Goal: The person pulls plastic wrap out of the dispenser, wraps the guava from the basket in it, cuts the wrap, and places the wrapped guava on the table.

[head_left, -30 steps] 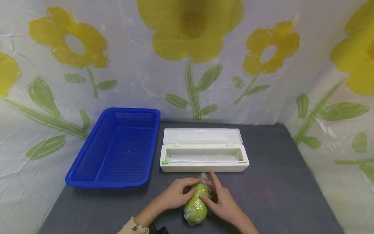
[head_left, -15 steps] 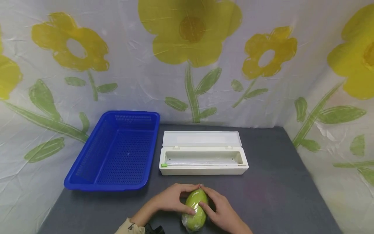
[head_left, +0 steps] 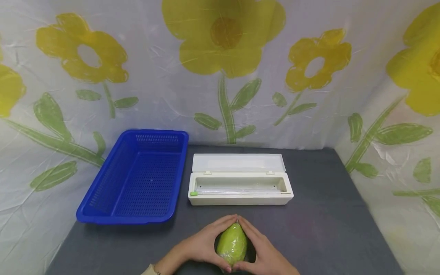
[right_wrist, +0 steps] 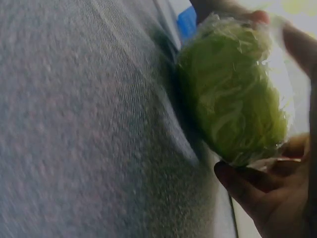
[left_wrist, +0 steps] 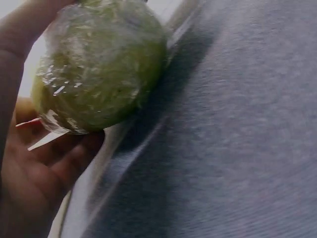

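Note:
A green fruit (head_left: 233,242) wrapped tightly in clear cling film lies on the dark table near its front edge. My left hand (head_left: 205,243) curves round its left side and my right hand (head_left: 264,254) round its right. Fingertips of both hands meet at the far, narrower tip, and the thumbs come together at the near end. Crinkled film covers the fruit (left_wrist: 99,64) in the left wrist view, with fingers under its lower edge. In the right wrist view the wrapped fruit (right_wrist: 233,89) sits between thumb and fingers, close against the grey cloth surface.
Just beyond the hands stands a white cling film dispenser (head_left: 240,200), its lid (head_left: 238,162) tipped back and a green slider (head_left: 194,193) at the left of its cutter rail. To the left is a blue perforated basket (head_left: 125,220). A flower-print curtain (head_left: 165,99) hangs behind the table.
The twisted film tail that stuck up at the fruit's far end is now pressed down under the fingertips. Both thumbs have slid to the near end, and the hands have closed round the fruit.

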The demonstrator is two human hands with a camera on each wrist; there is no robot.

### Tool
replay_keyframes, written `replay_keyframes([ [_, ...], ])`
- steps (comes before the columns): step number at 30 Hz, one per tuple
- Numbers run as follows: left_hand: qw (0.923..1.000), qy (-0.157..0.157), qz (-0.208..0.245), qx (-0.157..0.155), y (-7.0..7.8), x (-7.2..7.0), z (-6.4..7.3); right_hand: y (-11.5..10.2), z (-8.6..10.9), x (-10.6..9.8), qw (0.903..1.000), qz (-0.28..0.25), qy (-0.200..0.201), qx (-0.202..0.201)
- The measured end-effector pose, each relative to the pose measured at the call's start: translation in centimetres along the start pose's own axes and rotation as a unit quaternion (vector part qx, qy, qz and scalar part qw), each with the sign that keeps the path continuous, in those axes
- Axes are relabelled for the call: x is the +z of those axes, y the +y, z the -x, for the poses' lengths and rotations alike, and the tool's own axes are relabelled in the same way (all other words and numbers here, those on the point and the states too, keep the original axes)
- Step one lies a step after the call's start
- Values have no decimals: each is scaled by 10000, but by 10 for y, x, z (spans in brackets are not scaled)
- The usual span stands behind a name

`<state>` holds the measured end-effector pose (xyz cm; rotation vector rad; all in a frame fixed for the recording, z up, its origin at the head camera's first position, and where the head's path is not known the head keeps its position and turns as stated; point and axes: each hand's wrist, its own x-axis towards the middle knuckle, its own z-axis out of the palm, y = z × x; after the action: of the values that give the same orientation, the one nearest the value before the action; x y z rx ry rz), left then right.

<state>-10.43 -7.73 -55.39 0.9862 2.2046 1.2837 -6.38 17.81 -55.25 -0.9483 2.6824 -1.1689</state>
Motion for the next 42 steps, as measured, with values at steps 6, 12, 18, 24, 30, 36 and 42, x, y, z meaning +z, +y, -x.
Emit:
replay_keyframes([
  [6,9995,212,68,229,-4,3,1,0,0,-2,9998,12,-214,-36],
  [12,9969,-327,-159,699,-13,-5,8,-6,-1,-2,9948,-710,-389,624],
  [18,9971,-414,67,633,-16,-3,11,-6,0,0,9934,-808,-501,638],
  [24,9977,-105,237,627,-13,1,12,-4,0,-1,9950,-721,-481,498],
  [30,9966,121,104,810,-12,2,13,-4,-1,-1,9939,-882,-492,448],
  [36,9959,58,360,824,-17,3,14,-4,-2,2,9914,-1118,-489,481],
  [42,9755,-387,2114,459,-24,6,11,-3,-1,6,9899,-1276,-382,495],
])
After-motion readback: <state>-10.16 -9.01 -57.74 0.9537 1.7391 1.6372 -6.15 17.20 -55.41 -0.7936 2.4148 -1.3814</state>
